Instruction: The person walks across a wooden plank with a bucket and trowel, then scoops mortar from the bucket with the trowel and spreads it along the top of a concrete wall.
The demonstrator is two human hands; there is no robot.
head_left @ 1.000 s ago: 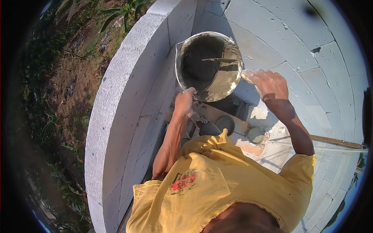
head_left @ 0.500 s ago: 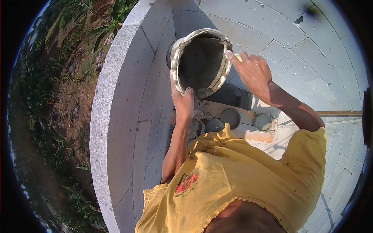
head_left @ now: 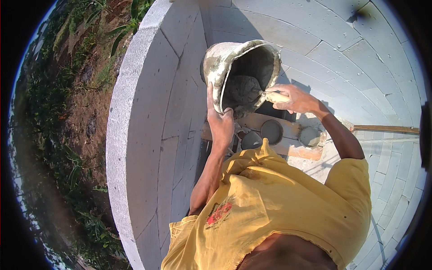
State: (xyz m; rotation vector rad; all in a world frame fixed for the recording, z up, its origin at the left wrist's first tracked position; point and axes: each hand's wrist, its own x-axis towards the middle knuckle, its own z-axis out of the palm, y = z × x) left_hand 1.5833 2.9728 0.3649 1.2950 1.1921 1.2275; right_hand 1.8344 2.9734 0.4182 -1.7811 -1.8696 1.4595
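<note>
A mortar-caked bucket (head_left: 216, 63) is held up at the upper middle, tipped so that its mouth faces right and toward me. My left hand (head_left: 220, 117) grips its lower left side, with the thumb on the rim and the fingers along the outer wall. Pale and stubby, the handle of a trowel (head_left: 275, 97) sits in the closed fingers of my right hand (head_left: 294, 99). The trowel's rounded blade reaches into the bucket, coated in grey wet mortar (head_left: 240, 89). How much mortar lies deeper inside is hidden in shadow.
Below the bucket, round containers (head_left: 272, 131) stand by a wooden plank (head_left: 292, 149). A pale block wall (head_left: 157, 130) runs along my left, with plants and soil (head_left: 76, 121) beyond it. Another block wall (head_left: 333, 67) curves round the far and right sides. A wooden bar (head_left: 387, 129) juts in at right.
The bucket has tipped further over and shifted slightly right, showing more of its outer side. My right hand has moved down from the rim, and the trowel blade now shows inside the bucket.
</note>
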